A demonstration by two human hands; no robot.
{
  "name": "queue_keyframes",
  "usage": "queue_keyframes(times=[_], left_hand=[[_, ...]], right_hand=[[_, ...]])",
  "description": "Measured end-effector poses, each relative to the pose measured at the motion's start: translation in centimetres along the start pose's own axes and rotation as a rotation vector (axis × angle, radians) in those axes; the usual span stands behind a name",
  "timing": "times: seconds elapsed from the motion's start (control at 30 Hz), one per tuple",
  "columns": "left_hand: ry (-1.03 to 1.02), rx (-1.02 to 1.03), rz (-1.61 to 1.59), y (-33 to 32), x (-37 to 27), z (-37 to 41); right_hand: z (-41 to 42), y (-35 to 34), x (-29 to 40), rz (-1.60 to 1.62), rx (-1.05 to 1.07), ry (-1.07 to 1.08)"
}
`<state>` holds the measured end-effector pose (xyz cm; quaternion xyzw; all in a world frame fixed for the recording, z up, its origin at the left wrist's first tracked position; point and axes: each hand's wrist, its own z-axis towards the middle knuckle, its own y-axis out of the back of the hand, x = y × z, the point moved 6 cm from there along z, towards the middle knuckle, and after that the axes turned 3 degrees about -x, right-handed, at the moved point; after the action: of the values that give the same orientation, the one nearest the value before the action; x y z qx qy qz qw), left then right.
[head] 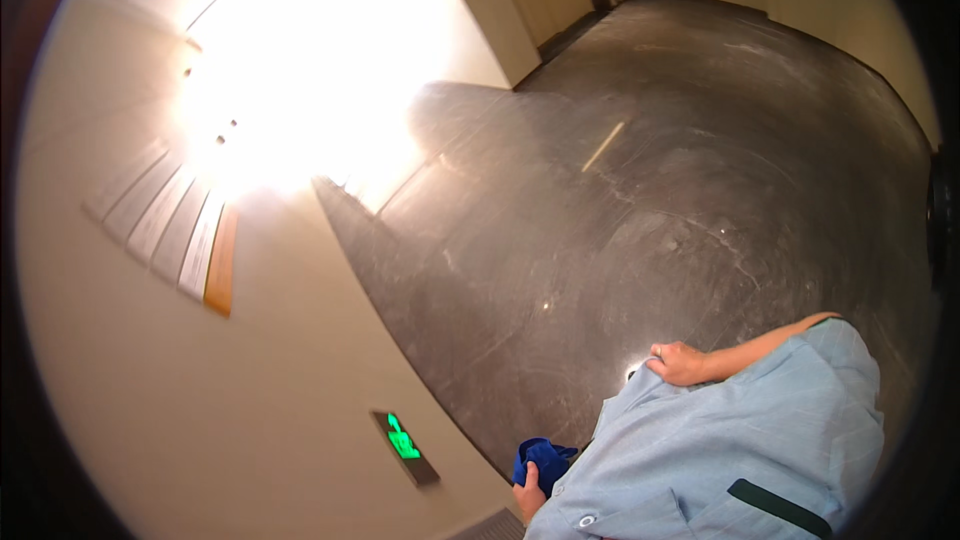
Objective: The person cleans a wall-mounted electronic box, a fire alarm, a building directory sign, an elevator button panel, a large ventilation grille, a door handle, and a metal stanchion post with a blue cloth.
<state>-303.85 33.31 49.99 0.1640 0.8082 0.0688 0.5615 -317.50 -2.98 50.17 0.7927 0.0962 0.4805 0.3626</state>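
My left hand point(530, 496), at the bottom of the view, holds a bunched dark blue cloth item point(546, 461); its exact kind cannot be told. My right hand point(681, 364) is closed around the lower edge of my light blue shirt point(720, 435), pulling the fabric outward. A ring shows on one finger of that hand. Dark green trim point(780, 508) and white buttons are visible on the shirt. Beside my right hand, a small bright white patch with a dark spot is partly hidden by the shirt; what it is cannot be told.
Dark, scuffed floor point(660, 225) stretches ahead. A pale wall point(300, 360) along the left carries a lit green sign point(403, 441) and a row of panels, one orange point(221, 262). Glare washes out the upper left. A wall corner point(517, 67) juts in at the top.
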Motion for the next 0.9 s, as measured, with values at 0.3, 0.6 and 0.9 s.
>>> queue_keyframes(times=[0.3, 0.6, 0.9], left_hand=[[-0.086, 0.237, 0.07, -14.9, -10.8, 12.8], [0.023, 0.305, 0.177, -14.1, -9.9, 28.0], [-0.18, 0.442, 0.217, -16.3, -19.5, 47.6]], right_hand=[[20.1, -8.1, -13.6, 0.035, 0.366, -0.01], [28.9, -1.8, 6.2, 0.758, 0.777, -0.051], [40.2, 0.6, 11.0, 0.498, 0.37, -0.275]])
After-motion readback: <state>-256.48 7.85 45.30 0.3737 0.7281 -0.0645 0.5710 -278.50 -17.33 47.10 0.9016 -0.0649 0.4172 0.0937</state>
